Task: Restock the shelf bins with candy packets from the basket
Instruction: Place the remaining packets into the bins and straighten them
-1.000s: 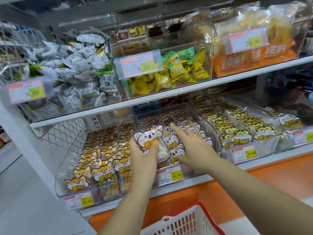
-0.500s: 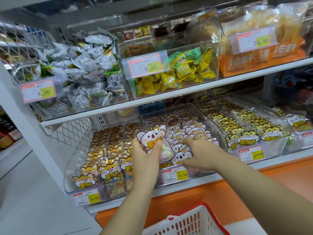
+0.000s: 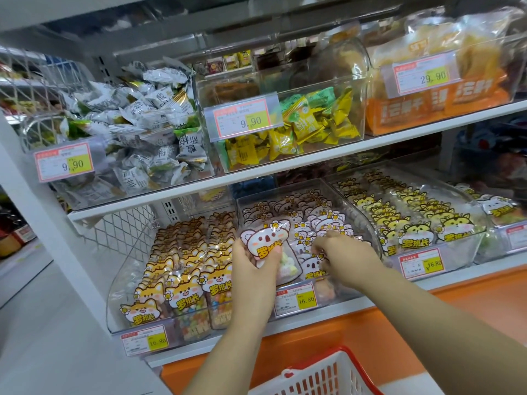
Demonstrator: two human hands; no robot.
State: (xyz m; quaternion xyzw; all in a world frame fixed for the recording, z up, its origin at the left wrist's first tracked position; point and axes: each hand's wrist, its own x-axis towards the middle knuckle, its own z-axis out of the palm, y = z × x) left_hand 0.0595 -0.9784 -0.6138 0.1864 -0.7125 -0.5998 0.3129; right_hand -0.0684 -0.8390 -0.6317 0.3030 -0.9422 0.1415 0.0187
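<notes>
- The left hand [image 3: 251, 270] holds a shiny koala packet [image 3: 266, 248] mid-frame, in front of the clear plastic bin [image 3: 362, 221].
- The right hand [image 3: 346, 259] curls into the bin's packets; I cannot tell if it grips one.
- A white holey basket [image 3: 320, 376] with a red rim sits bottom middle.

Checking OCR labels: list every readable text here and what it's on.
"9,90": left upper price tag, middle upper price tag.
"29,90": right upper price tag.
"16.80": lower left price tag, lower middle price tag, lower right price tag.
"罗班长": koala packet in the left hand, fox packets, cat packets.
Tag fine print, upper-bin wrappers: too blurred.
</notes>
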